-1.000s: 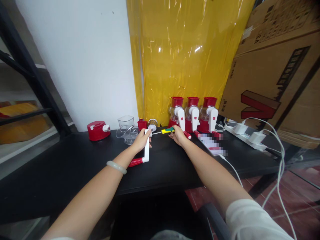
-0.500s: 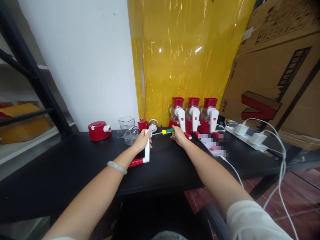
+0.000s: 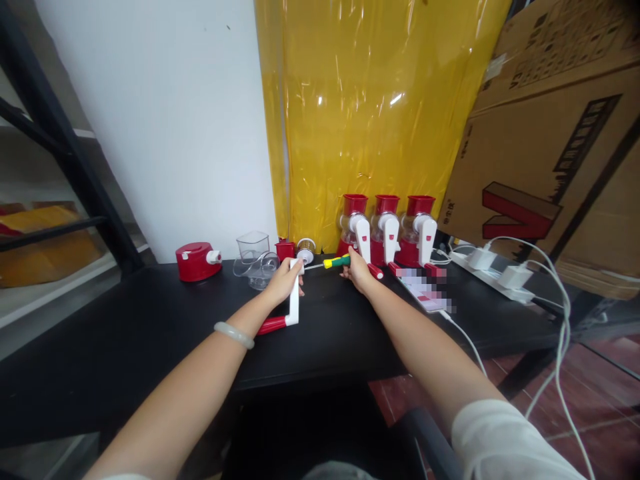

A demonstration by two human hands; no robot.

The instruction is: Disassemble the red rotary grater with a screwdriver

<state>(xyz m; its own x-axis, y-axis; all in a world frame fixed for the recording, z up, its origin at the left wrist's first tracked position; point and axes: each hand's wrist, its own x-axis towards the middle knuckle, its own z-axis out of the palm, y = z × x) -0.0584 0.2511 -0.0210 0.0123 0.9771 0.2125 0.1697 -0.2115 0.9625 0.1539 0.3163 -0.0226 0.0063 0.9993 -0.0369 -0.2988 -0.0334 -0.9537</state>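
My left hand (image 3: 284, 283) is closed round the top end of a white crank arm (image 3: 293, 300) with a red handle (image 3: 271, 325), which rests on the black table (image 3: 150, 320). My right hand (image 3: 356, 271) grips a screwdriver with a yellow and green handle (image 3: 336, 262). Its thin shaft points left toward the top of the crank arm by my left fingers. A pale bangle sits on my left wrist.
Three red and white hand-crank grinders (image 3: 387, 230) stand in a row at the back against yellow plastic sheeting. A red base part (image 3: 196, 261), clear plastic cups (image 3: 253, 257) and small red and round parts lie at the back left. A power strip with chargers (image 3: 493, 273) and cables lies right, beside cardboard boxes.
Almost nothing has moved. My right hand has shifted very slightly on the screwdriver; the crank arm and my left hand stay in place.
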